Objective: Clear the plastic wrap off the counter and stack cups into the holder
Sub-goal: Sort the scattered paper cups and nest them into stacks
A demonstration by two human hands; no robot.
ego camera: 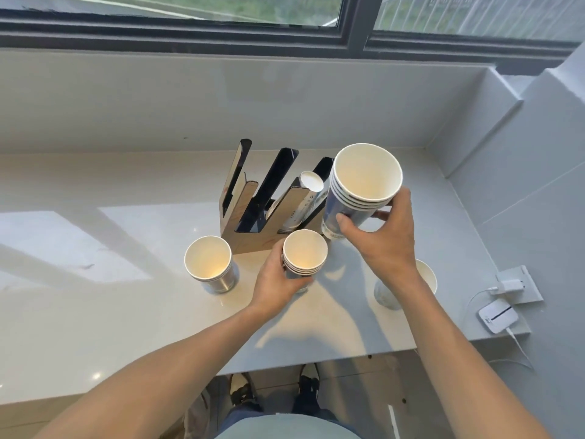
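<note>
A wood-and-black slotted cup holder [253, 213] stands at the back of the white counter [95, 312], with a row of cups [305, 198] lying in its right slot. My right hand [384, 237] grips a stack of several paper cups [364, 182], lifted beside the holder's right end. My left hand [278, 280] is closed on a shorter cup stack [304, 256] standing just in front of the holder. Another stack [210, 263] stands free to the left. One more cup [427, 280] sits partly hidden behind my right wrist. No plastic wrap shows.
A window sill and grey wall close off the back and the right side. A white charger plugged into a socket plate [514, 285] and a small white device [497, 316] with cables lie at the counter's right end. The counter's front edge runs above my legs.
</note>
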